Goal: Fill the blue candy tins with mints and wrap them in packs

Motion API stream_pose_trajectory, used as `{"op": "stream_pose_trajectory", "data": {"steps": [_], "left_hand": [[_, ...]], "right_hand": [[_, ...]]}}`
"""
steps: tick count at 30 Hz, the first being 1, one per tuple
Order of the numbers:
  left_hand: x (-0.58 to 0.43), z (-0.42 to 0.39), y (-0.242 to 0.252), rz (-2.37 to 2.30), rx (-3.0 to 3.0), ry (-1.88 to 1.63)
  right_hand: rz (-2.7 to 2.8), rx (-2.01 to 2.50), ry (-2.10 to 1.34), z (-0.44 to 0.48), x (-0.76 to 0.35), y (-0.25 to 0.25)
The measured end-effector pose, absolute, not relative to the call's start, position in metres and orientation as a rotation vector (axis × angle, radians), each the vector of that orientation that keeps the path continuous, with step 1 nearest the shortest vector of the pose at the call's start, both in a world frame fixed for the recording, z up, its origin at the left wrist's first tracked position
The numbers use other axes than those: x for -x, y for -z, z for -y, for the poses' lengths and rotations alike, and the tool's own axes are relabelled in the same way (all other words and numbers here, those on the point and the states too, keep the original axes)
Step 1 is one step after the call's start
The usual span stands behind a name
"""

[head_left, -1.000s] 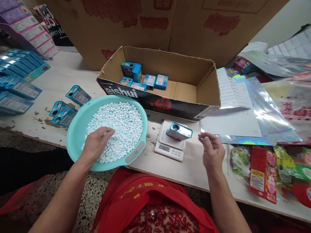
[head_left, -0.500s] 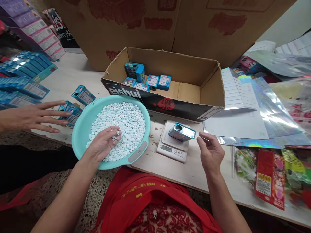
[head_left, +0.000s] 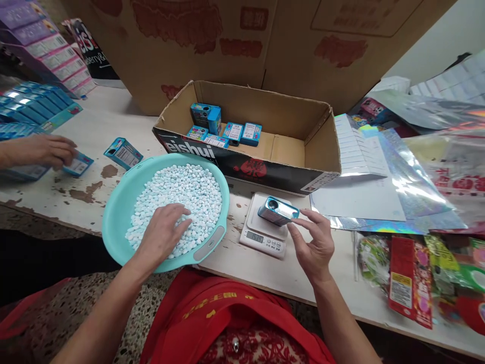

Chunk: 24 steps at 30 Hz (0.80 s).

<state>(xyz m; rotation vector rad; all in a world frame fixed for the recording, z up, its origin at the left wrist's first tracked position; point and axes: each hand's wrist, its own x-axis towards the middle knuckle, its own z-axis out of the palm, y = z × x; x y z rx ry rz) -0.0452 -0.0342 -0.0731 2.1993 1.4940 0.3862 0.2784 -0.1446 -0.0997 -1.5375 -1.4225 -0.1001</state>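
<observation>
My left hand [head_left: 165,228] rests over the white and pale-blue candies [head_left: 197,192] in a turquoise basin [head_left: 113,222]. Its fingers are spread and loosely bent, with nothing seen in them. A small blue-and-silver tin [head_left: 278,211] with a dark round opening at one end lies on a white digital scale [head_left: 262,242]. At the tin's right end, the thumb and fingertips of my right hand [head_left: 312,240] close on its edge. The tin still sits on the weighing plate.
Behind the scale, a long open carton [head_left: 280,169] holds several blue tins [head_left: 251,133]. On the left, a co-worker's hand [head_left: 49,150] is on a blue tin [head_left: 78,164]; another tin [head_left: 123,152] stands beside the basin. Shiny sheets [head_left: 394,177] and candy packets [head_left: 402,283] lie right.
My left hand has let go of the few candies it held and opened over the pile. My right hand has moved left onto the tin. The co-worker's hand has drawn back left with a tin.
</observation>
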Motion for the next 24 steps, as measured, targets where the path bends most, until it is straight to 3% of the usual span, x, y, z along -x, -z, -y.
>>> {"op": "stream_pose_trajectory", "data": {"steps": [10, 16, 24], "left_hand": [[0.038, 0.039, 0.087, -1.466, -2.542, -0.16], [0.027, 0.034, 0.074, -1.402, -2.598, -0.28], [-0.025, 0.029, 0.06, -1.163, -2.744, -0.364]], "right_hand": [[1.638, 1.525, 0.041, 0.119, -0.273, 0.091], [1.574, 1.496, -0.094, 0.115, -0.279, 0.091], [1.591, 1.545, 0.033, 0.124, -0.279, 0.101]]}}
